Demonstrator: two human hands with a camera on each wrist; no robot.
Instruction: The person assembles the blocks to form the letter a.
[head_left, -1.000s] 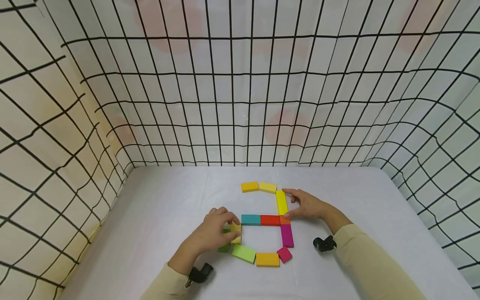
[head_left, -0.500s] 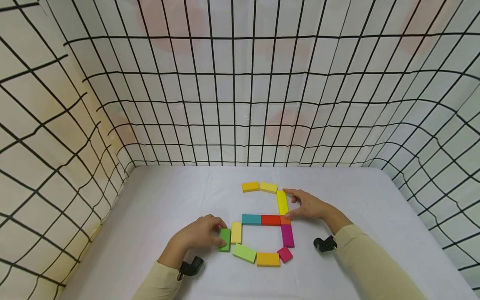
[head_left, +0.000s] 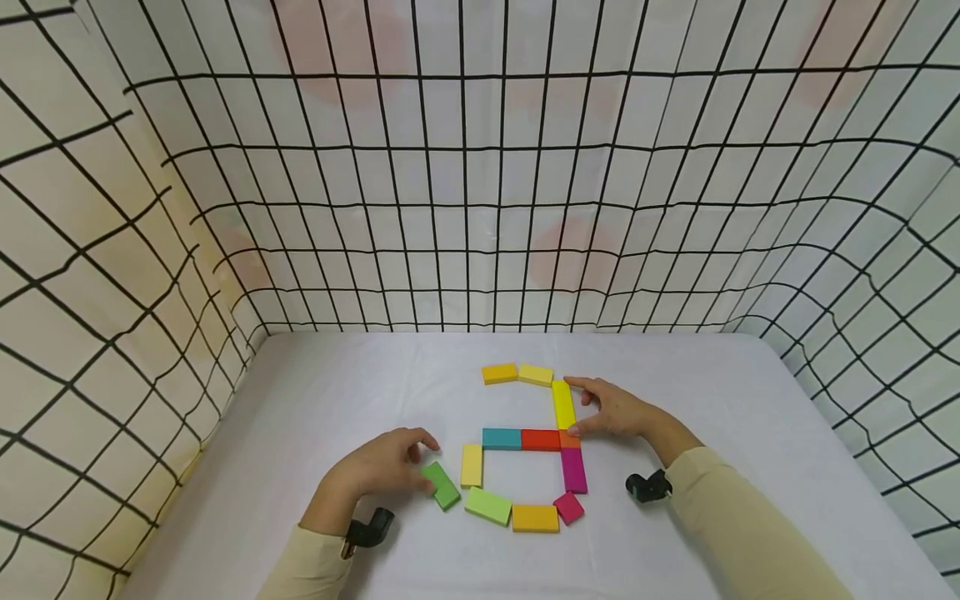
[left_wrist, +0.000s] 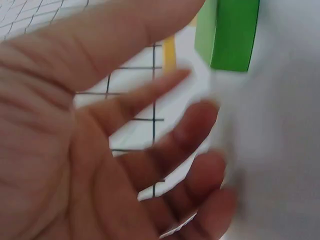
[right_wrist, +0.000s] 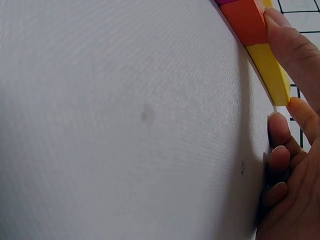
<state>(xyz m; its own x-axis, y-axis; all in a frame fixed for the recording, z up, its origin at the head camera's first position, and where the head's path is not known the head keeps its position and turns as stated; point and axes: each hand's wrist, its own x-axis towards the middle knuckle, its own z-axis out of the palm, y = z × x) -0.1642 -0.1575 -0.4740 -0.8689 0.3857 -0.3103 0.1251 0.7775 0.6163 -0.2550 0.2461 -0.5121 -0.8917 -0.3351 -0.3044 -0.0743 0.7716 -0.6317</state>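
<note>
My left hand (head_left: 385, 467) is beside a tilted green block (head_left: 441, 486), its thumb at the block's left edge and its other fingers apart from it. In the left wrist view the green block (left_wrist: 232, 35) lies past the thumb, and the loosely bent fingers hold nothing. My right hand (head_left: 618, 410) spans two joined blocks: its thumb touches the orange block (head_left: 569, 439) and its index fingertip reaches the far end of the yellow block (head_left: 563, 405). In the right wrist view the thumb lies against the orange block (right_wrist: 245, 22), with the remaining fingers curved near the table.
Joined to these are a red block (head_left: 540, 440), a teal block (head_left: 502, 439) and a magenta block (head_left: 573, 471). Pale yellow (head_left: 472, 465), lime (head_left: 487, 506), amber (head_left: 536, 518) and pink blocks (head_left: 568, 507) continue the loop. A black wire grid (head_left: 480, 204) borders the white table (head_left: 315, 375).
My left hand has moved left from the pale yellow block to the green block. The green block has turned and shifted slightly left, away from the pale yellow one. My right hand stays put.
</note>
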